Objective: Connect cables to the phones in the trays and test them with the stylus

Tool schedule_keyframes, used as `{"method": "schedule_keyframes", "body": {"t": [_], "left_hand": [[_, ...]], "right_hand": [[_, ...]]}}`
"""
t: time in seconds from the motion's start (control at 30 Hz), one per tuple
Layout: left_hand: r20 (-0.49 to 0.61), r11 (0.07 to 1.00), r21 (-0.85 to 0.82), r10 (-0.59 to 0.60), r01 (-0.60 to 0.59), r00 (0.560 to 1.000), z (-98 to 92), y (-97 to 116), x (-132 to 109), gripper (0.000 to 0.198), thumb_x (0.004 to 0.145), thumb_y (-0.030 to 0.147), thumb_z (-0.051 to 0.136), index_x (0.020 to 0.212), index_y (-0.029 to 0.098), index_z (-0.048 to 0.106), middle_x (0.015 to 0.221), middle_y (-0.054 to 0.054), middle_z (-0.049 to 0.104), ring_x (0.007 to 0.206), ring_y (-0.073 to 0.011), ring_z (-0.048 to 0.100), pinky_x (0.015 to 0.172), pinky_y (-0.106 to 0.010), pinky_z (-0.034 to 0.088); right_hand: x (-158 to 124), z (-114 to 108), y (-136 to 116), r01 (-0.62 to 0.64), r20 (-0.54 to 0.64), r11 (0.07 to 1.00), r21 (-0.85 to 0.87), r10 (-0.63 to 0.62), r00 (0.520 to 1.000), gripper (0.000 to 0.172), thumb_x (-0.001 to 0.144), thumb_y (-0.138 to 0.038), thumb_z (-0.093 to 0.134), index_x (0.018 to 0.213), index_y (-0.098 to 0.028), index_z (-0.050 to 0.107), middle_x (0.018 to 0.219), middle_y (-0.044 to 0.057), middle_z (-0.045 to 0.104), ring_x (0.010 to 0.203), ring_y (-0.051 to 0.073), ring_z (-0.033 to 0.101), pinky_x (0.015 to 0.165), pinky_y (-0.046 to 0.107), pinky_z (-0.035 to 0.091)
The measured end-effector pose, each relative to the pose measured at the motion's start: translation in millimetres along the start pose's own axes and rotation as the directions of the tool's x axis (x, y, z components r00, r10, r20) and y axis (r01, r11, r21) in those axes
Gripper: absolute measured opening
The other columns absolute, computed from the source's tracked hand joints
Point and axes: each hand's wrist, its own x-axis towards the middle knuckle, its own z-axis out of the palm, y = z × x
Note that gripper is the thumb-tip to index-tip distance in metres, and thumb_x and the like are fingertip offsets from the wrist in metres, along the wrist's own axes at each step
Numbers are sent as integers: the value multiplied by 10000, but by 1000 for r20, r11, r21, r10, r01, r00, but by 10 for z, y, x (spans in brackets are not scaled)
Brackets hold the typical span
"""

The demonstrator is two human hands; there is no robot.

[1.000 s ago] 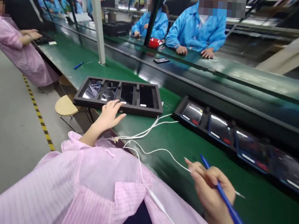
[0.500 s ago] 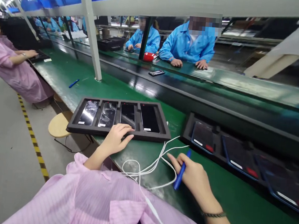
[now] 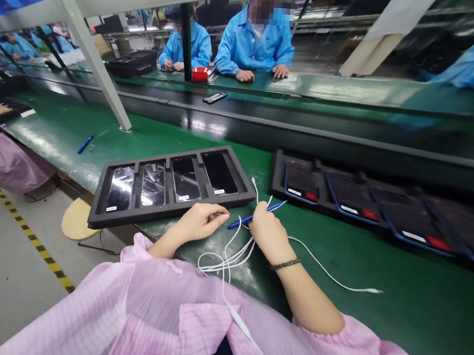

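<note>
My right hand [image 3: 269, 232] is closed around a blue pen [image 3: 239, 221], which slants across under the fingers. Thin white cables [image 3: 224, 264] run up against this hand; whether the fingers grip them too I cannot tell. One cable plug [image 3: 253, 181] sticks up beside the tray's right end. My left hand [image 3: 200, 221] hovers at the front edge of a black foam tray [image 3: 164, 207], its fingers loosely curved and nothing visible in them. Several phones with dark, shiny screens, such as the rightmost phone [image 3: 221, 173], lie in the tray's slots.
A second black tray [image 3: 278, 172] on the right holds several phones with red labels. Another blue pen [image 3: 85, 144] lies on the green bench [image 3: 150, 129] near a slanted post [image 3: 91, 51]. Co-workers in blue sit across; a wooden stool [image 3: 77, 219] stands at left.
My right hand has moved left and up with the pen, closer to the left hand. My left hand's fingers have drawn nearer its thumb. The view has swung right.
</note>
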Motion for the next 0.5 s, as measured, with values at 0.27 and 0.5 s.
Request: {"method": "schedule_keyframes", "body": {"t": [0.27,0.5], "left_hand": [[219,972,-130,-163,195,962,305,-22,47,279,911,311,552,1001,102,713,773,-50,709,538,-90,537,531,-195,421],[335,803,-387,-337,454,880,423,-107,86,263,910,358,595,955,113,680,770,-47,708,470,-70,519,468,-188,426]], "right_hand": [[-217,124,247,-48,-58,999,13,48,997,227,924,-179,482,1125,-83,443,934,192,649,886,294,701,702,317,479],[15,27,407,19,-64,995,98,-12,998,183,837,-123,527,1016,-127,490,743,117,645,733,251,686,631,287,452]]}}
